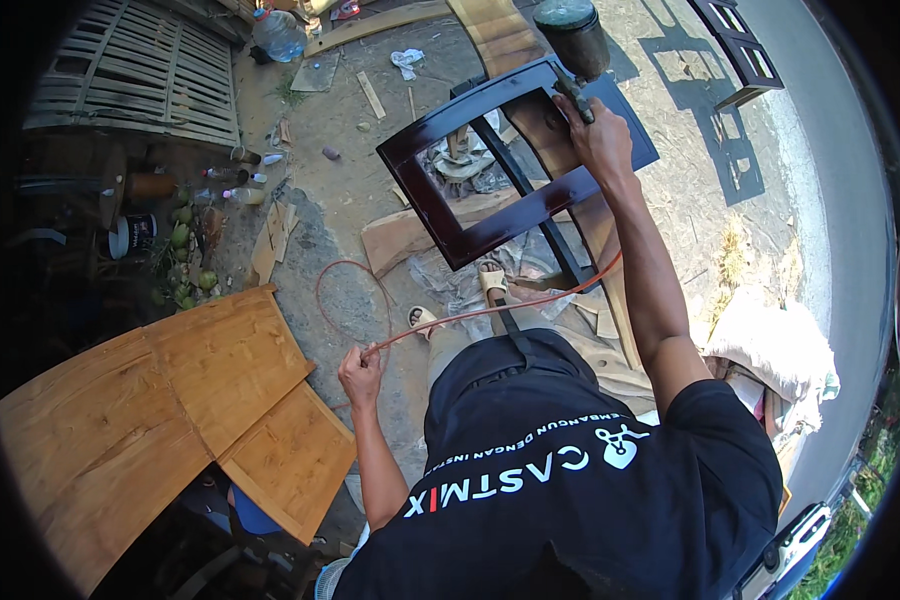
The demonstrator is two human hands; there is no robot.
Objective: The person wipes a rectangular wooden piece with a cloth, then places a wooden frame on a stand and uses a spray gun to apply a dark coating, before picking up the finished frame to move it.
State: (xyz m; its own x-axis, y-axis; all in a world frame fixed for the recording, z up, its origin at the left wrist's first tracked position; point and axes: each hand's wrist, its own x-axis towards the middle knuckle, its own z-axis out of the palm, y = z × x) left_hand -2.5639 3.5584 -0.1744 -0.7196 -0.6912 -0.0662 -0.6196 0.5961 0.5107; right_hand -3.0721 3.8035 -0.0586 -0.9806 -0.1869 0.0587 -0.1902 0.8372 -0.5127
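Observation:
My right hand (604, 142) is closed round a spray gun (573, 97), which carries a large dark paint cup (582, 45). The gun is over the far right part of a dark brown wooden frame (515, 222) with a rectangular opening. This frame lies tilted on a dark bar (560, 250) and a long plank (495, 35). Lower left, my left hand (360, 376) grips a thin orange air hose (470, 312), apart from the frame. The hose runs across my front toward my right forearm, and another stretch of it loops on the ground.
Brown wooden panels (210, 360) stand at the lower left. Bottles (242, 195) and green fruit (180, 236) are near a slatted wooden screen (140, 80). Boards and plastic sheet lie around my feet. White sacks (775, 350) sit at right, beside a road (845, 200). Another dark frame (740, 50) stands far right.

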